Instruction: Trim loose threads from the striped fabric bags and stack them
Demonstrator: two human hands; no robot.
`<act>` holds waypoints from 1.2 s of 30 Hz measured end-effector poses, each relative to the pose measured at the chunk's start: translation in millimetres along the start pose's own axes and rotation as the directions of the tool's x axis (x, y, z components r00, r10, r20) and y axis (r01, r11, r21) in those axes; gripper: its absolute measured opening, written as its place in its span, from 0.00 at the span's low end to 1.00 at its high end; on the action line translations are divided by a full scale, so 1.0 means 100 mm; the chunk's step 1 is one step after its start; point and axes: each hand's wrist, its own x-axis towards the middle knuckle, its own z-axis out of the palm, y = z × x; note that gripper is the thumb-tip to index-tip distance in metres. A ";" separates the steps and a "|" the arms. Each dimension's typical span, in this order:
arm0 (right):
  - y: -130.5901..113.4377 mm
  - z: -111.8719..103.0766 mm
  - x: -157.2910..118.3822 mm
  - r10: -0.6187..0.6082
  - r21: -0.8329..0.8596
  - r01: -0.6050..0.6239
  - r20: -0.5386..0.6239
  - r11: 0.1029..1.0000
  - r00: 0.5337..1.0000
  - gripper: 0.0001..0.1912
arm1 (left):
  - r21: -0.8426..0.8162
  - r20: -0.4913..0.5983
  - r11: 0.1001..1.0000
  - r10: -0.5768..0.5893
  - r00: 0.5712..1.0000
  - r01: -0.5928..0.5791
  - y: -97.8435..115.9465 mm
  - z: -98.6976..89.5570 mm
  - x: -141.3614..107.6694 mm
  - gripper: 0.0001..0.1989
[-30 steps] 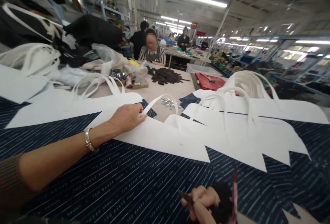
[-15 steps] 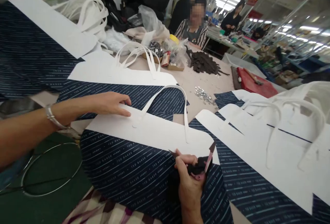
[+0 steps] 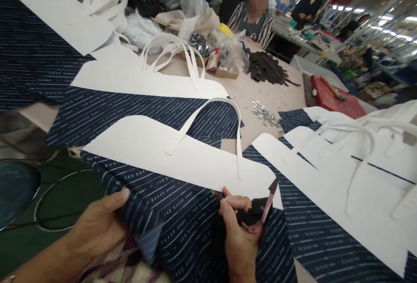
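A navy striped fabric piece (image 3: 192, 218) with a white top panel (image 3: 143, 144) and a white strap handle (image 3: 237, 122) lies in front of me. My left hand (image 3: 100, 222) is at the fabric's lower left edge, thumb on top and the other fingers beneath, gripping the lifted cloth. My right hand (image 3: 239, 226) rests on the fabric below the panel, its fingers wrapped round small scissors (image 3: 267, 205) with pinkish handles or blades and a black part. One dark tip pokes out by the index finger.
Similar panels (image 3: 146, 79) lie behind and at the right (image 3: 329, 174). Silver bits (image 3: 265, 113), dark strips (image 3: 267, 68), plastic bags and a red item (image 3: 337, 96) with a hammer lie further back. People are beyond the table. A metal-ringed stool stands at lower left.
My left hand has moved from the white panel down to the fabric's lower left edge, which is now lifted and bent. My right hand stays nearly in place with the scissors.
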 end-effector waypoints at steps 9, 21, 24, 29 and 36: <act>-0.06 -0.01 0.04 0.032 0.023 -0.031 -0.032 0.999 0.999 0.10 | -0.153 -0.086 0.980 -0.141 0.986 0.127 -0.21 0.98 -0.07 0.10; -0.14 0.13 0.03 0.088 -0.026 -0.088 -0.008 0.996 0.996 0.10 | -0.246 -0.131 0.924 -0.331 0.935 0.292 -0.17 0.89 -0.10 0.17; -0.14 0.17 0.02 0.080 -0.034 -0.082 -0.049 0.996 0.996 0.10 | -0.231 -0.175 0.931 -0.324 0.930 0.281 -0.17 0.86 -0.10 0.17; -0.17 0.21 0.05 0.082 -0.005 -0.083 -0.102 0.997 0.991 0.11 | -0.219 -0.191 0.933 -0.328 0.925 0.286 -0.20 0.77 -0.06 0.16; -0.13 0.23 0.01 0.063 -0.027 -0.066 -0.108 0.997 0.992 0.10 | -0.213 -0.107 0.933 -0.318 0.942 0.291 -0.27 0.69 -0.05 0.25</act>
